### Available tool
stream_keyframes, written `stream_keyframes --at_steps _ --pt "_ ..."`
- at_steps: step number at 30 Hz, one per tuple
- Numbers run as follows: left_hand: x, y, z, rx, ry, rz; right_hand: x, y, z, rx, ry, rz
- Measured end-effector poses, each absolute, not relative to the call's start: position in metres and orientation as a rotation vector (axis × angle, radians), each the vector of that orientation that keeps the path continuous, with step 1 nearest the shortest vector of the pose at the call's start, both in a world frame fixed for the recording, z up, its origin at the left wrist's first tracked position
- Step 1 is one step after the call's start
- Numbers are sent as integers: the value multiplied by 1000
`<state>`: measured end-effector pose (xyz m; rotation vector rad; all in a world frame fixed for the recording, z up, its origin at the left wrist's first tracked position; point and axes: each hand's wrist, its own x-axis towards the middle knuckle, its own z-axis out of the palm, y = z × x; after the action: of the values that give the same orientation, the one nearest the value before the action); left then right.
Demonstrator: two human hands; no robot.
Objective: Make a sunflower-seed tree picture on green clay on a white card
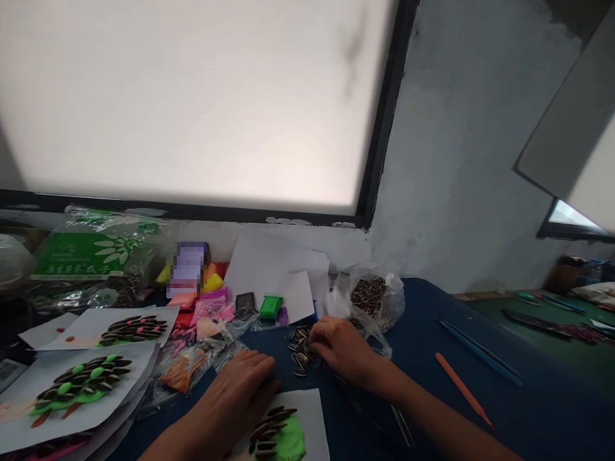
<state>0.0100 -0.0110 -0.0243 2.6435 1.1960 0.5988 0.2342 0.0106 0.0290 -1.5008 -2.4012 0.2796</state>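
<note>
My left hand (235, 394) lies palm down over the upper left of a white card (314, 419), fingers stretched out and resting. On that card is a patch of green clay (291, 440) with rows of striped sunflower seeds (271, 426) pressed into it. My right hand (342, 349) is at a loose pile of sunflower seeds (300, 352), its fingers bent and pinched together at the pile's right side. Whatever is between those fingertips is hidden. Behind it stands a clear plastic bag (391, 288) of sunflower seeds.
Stacked cards with seed-and-clay hedgehogs (79, 387) lie at left. Clay packets, including a green one (271, 307), and white paper (269, 262) sit by the wall. A green seed bag (81, 256) is behind. An orange tool (464, 390) and blue tweezers (480, 352) lie right.
</note>
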Motion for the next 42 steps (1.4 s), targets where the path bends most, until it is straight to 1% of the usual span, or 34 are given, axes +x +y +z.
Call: stream_keyframes --at_steps 6,15,18,21,25,31,35,37,40,42 --pt "9 -7 -32 2604 1182 605 230 5 29 -1501 -2447 348" --pt "9 -9 -27 2592 1165 651 228 2 28 -1488 -2458 334" --pt "9 -11 -22 2612 1163 599 226 0 39 -1455 -2406 418" --pt "9 -11 -21 2635 1179 584 224 -5 49 -1420 -2366 571" --pt "9 -11 -22 2638 1172 610 227 -14 50 -1406 -2357 692" --pt "9 -11 -21 2646 1194 594 237 -23 41 -1501 -2415 582" --pt "7 -12 -22 2649 1192 605 236 -30 46 -1520 -2426 461" --pt "7 -12 -22 2651 1196 598 233 -36 50 -1445 -2402 478" --pt "8 -12 -21 2650 1206 580 231 -45 52 -1329 -2398 615" --pt "8 -11 -19 2651 1206 570 230 -48 51 -1335 -2448 590"
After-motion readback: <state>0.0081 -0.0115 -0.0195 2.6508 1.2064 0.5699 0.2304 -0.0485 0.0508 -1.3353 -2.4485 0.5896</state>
